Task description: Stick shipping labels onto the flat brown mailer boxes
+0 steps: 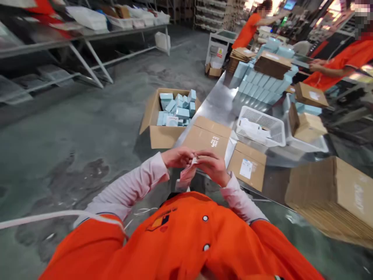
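Slip of pinkish-white material (186,173) sits in a narrow pinch between the left hand (176,157) and the right hand (212,167) — the two nearly meeting over its upper end, its long axis slanting down toward the orange shirt (186,229). The right hand seems slightly nearer, though the fingers hide part of it. Just ahead lies a folded cardboard carton (207,137) on the steel table (210,103); beyond the left hand, an open carton (154,130) of pale blue boxes (175,109).
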Motion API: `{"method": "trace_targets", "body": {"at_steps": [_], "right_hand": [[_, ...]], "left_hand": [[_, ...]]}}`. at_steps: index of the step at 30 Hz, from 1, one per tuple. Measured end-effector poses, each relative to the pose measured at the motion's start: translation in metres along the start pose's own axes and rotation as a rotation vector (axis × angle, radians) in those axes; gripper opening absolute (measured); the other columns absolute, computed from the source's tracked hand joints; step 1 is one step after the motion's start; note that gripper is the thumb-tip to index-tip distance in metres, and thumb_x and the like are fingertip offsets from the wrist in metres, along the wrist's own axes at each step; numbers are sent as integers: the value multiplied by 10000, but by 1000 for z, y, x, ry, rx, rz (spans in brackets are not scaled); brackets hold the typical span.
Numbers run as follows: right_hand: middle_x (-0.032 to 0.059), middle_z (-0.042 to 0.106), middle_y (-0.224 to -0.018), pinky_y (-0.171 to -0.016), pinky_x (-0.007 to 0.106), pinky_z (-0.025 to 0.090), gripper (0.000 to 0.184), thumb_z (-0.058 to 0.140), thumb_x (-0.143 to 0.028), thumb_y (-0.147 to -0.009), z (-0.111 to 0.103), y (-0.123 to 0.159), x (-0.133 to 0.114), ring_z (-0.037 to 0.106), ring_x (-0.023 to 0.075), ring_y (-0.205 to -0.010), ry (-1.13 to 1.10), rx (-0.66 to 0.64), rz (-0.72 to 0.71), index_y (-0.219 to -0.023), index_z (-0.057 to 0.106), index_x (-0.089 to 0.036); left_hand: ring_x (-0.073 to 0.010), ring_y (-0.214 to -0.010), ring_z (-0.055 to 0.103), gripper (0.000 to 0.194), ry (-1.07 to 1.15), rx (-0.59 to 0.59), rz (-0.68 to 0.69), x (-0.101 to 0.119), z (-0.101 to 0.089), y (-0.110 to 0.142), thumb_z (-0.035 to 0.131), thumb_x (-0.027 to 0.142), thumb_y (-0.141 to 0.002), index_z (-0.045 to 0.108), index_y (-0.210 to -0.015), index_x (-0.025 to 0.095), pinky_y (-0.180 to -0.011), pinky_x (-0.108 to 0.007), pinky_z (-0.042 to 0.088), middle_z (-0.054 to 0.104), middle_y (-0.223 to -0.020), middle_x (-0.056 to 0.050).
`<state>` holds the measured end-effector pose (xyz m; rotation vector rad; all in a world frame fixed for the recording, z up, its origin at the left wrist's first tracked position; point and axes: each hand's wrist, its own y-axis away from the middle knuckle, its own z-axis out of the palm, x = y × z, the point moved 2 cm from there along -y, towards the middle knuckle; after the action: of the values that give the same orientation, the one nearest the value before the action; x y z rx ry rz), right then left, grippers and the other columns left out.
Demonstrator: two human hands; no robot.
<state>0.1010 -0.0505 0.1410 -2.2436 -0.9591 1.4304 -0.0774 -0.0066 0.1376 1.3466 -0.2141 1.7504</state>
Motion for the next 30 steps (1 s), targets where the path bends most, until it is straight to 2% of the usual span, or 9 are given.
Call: {"method": "trace_targets", "body": {"at_steps": [2, 6, 11, 15, 19, 23, 26, 28, 30], "right_hand": [[91, 706, -1006, -861, 343, 573, 266, 629, -462, -924, -1, 6, 5, 679, 178, -932, 1, 36, 110, -880, 745, -226], [98, 672, -1009, -828, 321, 568, 292, 702, -480, -862, 1, 22, 11, 660, 170, -909, 16, 126, 309, -814, 741, -195], [80, 640, -973, -752, 283, 558, 344, 777, -531, -767, 14, 46, 19, 639, 170, -899, -16, 139, 468, -741, 749, -189], [79, 623, -993, -892, 322, 513, 274, 782, -461, -787, 14, 46, 45, 608, 186, -981, 102, 198, 518, -737, 761, -192], [80, 617, -1054, -1018, 330, 427, 202, 818, -369, -758, -8, 8, 109, 575, 194, -1066, 304, 245, 631, -752, 758, -176], [82, 610, -1149, -1053, 344, 385, 241, 784, -401, -788, -23, -36, 175, 539, 218, -1149, 451, 140, 874, -875, 772, -178], [127, 570, -1294, -1091, 414, 341, 434, 742, -483, -819, -19, -45, 197, 487, 276, -1238, 594, 17, 978, -1119, 735, -169], [202, 466, -1454, -1132, 499, 277, 659, 692, -514, -857, -14, -44, 202, 403, 336, -1348, 736, -43, 948, -1385, 568, -141], [229, 333, -1574, -1184, 572, 160, 761, 624, -511, -907, -8, -44, 207, 272, 360, -1464, 823, -222, 737, -1521, 386, -129]], "left_hand": [[-111, -574, 551, 221, -64, 63, 83, -3, -1, -2, 761, 274, -616, 662, -743, 122, -550, -198, 435, 613, -632, -16], [-219, -962, 669, 438, -301, 66, 274, -17, -2, -1, 819, 293, -661, 730, -1074, 176, -856, -284, 517, 727, -1050, -85], [-213, -804, 663, 226, -505, 187, 363, -44, -5, -11, 810, 364, -659, 768, -753, 163, -765, -289, 511, 733, -855, -101], [-218, -870, 668, 244, -168, 307, 202, -81, -14, -29, 833, 334, -596, 688, -710, 174, -768, -283, 523, 732, -938, -85], [-246, -821, 686, 182, 163, 493, -26, -123, -27, -41, 744, 283, -627, 670, -736, 158, -690, -303, 545, 727, -836, -100], [-246, -856, 703, 158, 266, 601, -35, -139, -35, -48, 686, 239, -623, 630, -736, 144, -720, -292, 566, 721, -790, -94], [-283, -949, 706, 186, 314, 651, -40, -141, -32, -48, 709, 249, -602, 580, -699, 156, -740, -298, 575, 727, -808, -100], [-309, -983, 699, 227, 324, 655, -54, -146, -28, -42, 735, 274, -586, 570, -697, 164, -753, -319, 578, 727, -807, -103], [-316, -999, 693, 263, 295, 664, -69, -155, -25, -28, 749, 312, -588, 598, -746, 166, -773, -338, 577, 731, -837, -101]]}}
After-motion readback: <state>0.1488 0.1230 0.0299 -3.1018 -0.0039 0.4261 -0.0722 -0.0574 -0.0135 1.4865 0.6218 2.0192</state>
